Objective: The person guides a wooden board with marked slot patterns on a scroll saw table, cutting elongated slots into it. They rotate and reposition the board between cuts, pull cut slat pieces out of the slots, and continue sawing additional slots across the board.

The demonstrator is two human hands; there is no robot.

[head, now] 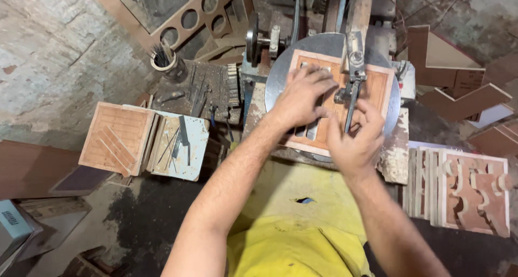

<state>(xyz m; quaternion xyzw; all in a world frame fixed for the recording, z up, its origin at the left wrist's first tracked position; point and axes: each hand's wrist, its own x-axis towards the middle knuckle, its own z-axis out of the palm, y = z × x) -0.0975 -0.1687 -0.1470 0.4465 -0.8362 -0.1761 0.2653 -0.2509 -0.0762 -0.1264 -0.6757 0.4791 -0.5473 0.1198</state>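
As seen from the head camera looking down: both bare hands at work on a square reddish-brown board (377,85) lying flat on the round metal table (280,66) of a scroll-type saw. Left hand (299,96) laid palm-down on the board's left half, fingers spread and pressed flat, tips pointing away from the body toward the far edge. Right hand (353,139) at the board's near right part, just beside the thin vertical blade (350,107); fingers curled, thumb and forefinger apparently closing on the blade or its lower end, though actual pinching cannot be told from this view. Blade hanging from the clamp of the saw arm (357,23), long axis running near-to-far in the picture, passing through the board between the two hands. Right hand nearer the blade, touching or almost touching it; left hand just to its left. Slots already cut in the board under and beside the left fingers.

Around the machine: a grooved square panel (116,136) on a pale blue stand at left, a cup of thin rods (162,58) beyond it, a fretted panel with cut-out shapes (475,193) at right, zigzag board offcuts (458,88) at upper right.
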